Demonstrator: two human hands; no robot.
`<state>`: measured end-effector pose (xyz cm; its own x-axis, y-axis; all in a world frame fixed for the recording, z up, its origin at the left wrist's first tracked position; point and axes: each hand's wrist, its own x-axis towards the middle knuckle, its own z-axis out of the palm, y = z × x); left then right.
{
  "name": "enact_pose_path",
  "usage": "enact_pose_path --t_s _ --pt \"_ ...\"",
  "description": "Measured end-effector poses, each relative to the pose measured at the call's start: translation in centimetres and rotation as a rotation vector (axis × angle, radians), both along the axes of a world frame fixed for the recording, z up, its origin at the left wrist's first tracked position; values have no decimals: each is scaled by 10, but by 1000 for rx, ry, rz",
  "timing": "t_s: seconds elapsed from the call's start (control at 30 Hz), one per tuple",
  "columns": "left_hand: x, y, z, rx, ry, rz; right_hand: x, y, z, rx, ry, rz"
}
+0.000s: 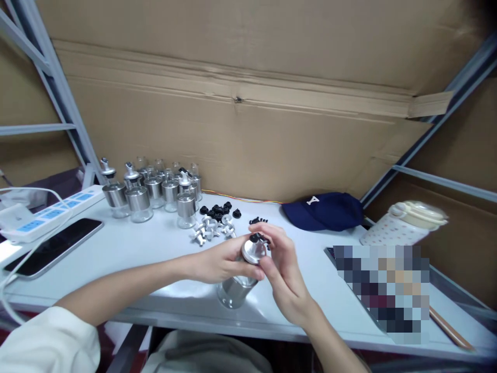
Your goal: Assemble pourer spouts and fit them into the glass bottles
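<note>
A glass bottle with a metal band (233,291) stands tilted near the table's front edge. Round its neck my left hand (217,261) is closed, thumb across the front. On top sits a silver pourer cap (254,250) with a black tip. My right hand (285,264) grips this cap from the right, thumb low and fingers curled over the top. Beyond the hands lie a pile of silver pourer spouts (212,228) and a cluster of black stoppers (217,211). Some small black pieces (258,221) lie just behind my right hand.
Several similar bottles (138,203) stand at the back left, some with pourers fitted. A power strip (54,212) and a phone (54,247) lie at the left. At the right are a navy cap (324,211), a patterned tumbler (404,223) and a pixelated flat item (382,295).
</note>
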<state>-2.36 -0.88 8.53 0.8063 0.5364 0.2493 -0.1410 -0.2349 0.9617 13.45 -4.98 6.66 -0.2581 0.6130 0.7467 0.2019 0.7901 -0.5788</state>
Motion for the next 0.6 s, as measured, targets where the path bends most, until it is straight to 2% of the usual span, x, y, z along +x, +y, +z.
enact_pose_path --t_s 0.07,0.13,0.23,0.3,0.4,0.5,0.6 --pt "-14 1 10 3 -27 12 4 -4 -2 -22 111 -17" --pt "-30 5 23 40 -127 128 11 -7 -4 -31 217 -51" --pt "-58 17 39 225 -273 506 23 -9 -7 -58 259 -114" --pt "-78 28 44 345 -296 769 31 -10 -12 -77 216 -160" --pt "-109 50 37 454 -232 1039 39 -13 -24 -80 11 -272" --pt "-135 77 18 505 -126 1216 35 -14 -36 -40 -211 -358" --pt "-153 102 -6 502 -12 1316 32 -22 -43 69 -180 -337"
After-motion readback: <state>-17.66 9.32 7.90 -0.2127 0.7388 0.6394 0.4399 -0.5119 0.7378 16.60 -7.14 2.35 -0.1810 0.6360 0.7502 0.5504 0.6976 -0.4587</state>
